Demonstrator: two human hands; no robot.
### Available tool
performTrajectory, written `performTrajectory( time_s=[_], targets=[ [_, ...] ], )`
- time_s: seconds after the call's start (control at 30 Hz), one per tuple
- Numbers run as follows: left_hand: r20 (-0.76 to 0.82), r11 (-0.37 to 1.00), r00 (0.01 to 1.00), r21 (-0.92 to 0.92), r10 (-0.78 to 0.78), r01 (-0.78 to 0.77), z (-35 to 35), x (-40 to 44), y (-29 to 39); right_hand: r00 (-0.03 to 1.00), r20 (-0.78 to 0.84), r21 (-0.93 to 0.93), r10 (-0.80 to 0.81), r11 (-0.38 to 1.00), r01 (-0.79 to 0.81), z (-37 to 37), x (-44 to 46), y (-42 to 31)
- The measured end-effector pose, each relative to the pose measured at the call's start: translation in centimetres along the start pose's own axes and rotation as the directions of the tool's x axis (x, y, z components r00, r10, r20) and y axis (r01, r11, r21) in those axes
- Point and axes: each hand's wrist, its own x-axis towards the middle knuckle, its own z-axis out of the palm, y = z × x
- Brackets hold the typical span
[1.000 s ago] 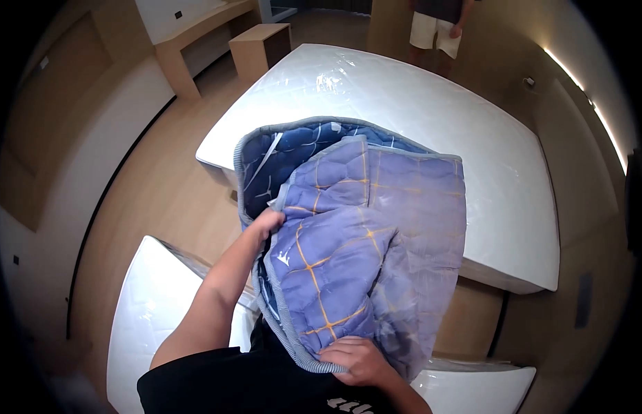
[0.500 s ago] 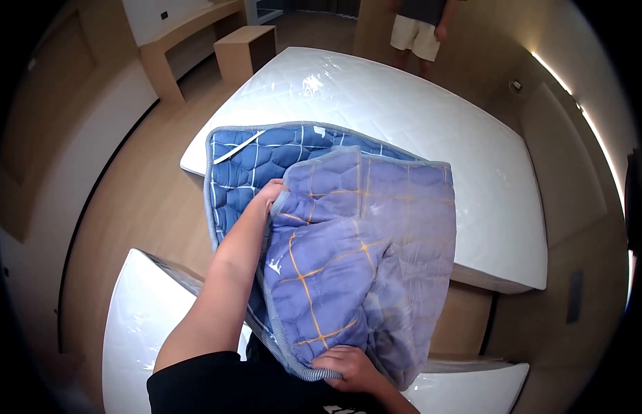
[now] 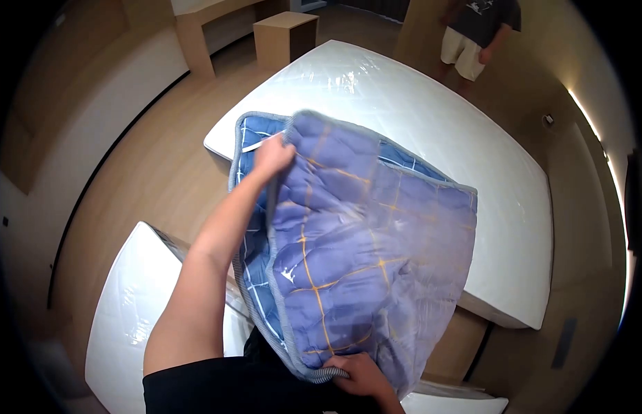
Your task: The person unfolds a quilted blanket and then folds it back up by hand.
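Observation:
A quilted mattress pad (image 3: 341, 269) is folded in layers in front of me, its purple checked side with orange lines facing up. Its blue side (image 3: 259, 241) with white lines shows beneath, along the left and far edges. My left hand (image 3: 274, 156) is closed on the striped edge near the far left corner. Close to my body, my right hand (image 3: 359, 372) grips the near striped edge. A white strap (image 3: 252, 146) lies on the blue side by my left hand. Part of the purple side looks hazy.
A plastic-wrapped white mattress (image 3: 431, 124) lies beyond the pad. Another wrapped mattress (image 3: 131, 303) is at the near left, with a white corner (image 3: 452, 404) at the near right. A person (image 3: 472, 41) in light shorts stands at the far side. A wooden cabinet (image 3: 286, 38) stands behind.
My left hand has moved away from me along the pad, drawing the purple layer's edge outward over more of the blue side. My right hand keeps its hold. The view has shifted.

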Motion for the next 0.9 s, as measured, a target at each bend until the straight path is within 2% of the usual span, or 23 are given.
performTrajectory(
  time_s=[0.07,0.13,0.2,0.23,0.33,0.37,0.47,0.53,0.63,0.73,0.83,0.9],
  targets=[
    [-0.117,0.958,0.983,0.233,-0.143,0.167,-3.1,2.9,-2.9,1.0,-0.002,0.02,0.013,1.0,-0.013,0.2,-0.1,0.3],
    [-0.381,0.919,0.916,0.306,-0.122,0.25,-5.3,2.5,-4.6,0.999,-0.037,0.045,-0.006,0.999,0.007,0.3,-0.2,0.7],
    [-0.202,0.918,0.935,0.214,-0.292,0.333,-4.4,5.5,-10.7,0.999,-0.043,0.062,-0.019,0.998,0.022,0.2,-0.1,0.7],
    [-0.047,0.913,0.912,-0.053,-0.408,0.405,-4.0,5.8,-12.1,0.999,-0.045,0.072,-0.026,0.997,0.029,0.1,0.0,0.6],
    [0.005,0.902,0.908,-0.116,-0.418,0.416,-2.1,5.0,-12.6,1.0,-0.007,0.079,-0.009,0.997,0.009,-0.2,0.3,0.1],
    [0.006,0.927,0.928,0.044,-0.372,0.371,-1.8,4.8,-12.4,1.0,-0.008,0.084,-0.014,0.996,0.015,-0.2,0.3,0.2],
    [-0.035,0.956,0.963,0.119,-0.267,0.269,-0.7,4.4,-12.2,1.0,-0.019,0.095,-0.007,0.995,0.009,0.0,-0.1,0.3],
    [-0.042,0.953,0.953,-0.054,-0.3,0.297,-0.9,4.9,-12.6,0.999,-0.029,0.106,0.023,0.994,-0.02,0.0,-0.4,0.1],
    [-0.085,0.949,0.945,-0.062,-0.315,0.31,-0.9,5.7,-12.9,0.998,-0.039,0.109,0.051,0.993,-0.047,0.5,-0.8,0.5],
    [-0.117,0.965,0.958,-0.061,-0.262,0.256,-0.8,6.0,-12.5,0.995,-0.102,0.035,-0.01,0.999,0.014,0.4,-1.3,0.1],
    [-0.145,0.968,0.96,-0.105,-0.24,0.227,-1.4,6.3,-11.4,0.961,-0.233,0.019,-0.148,0.987,0.157,-0.7,-1.7,-1.3],
    [-0.134,0.984,0.975,-0.053,-0.178,0.173,-2.7,6.4,-11.1,0.933,-0.306,0.004,-0.191,0.979,0.202,-3.3,-2.5,-3.3]
  ],
)
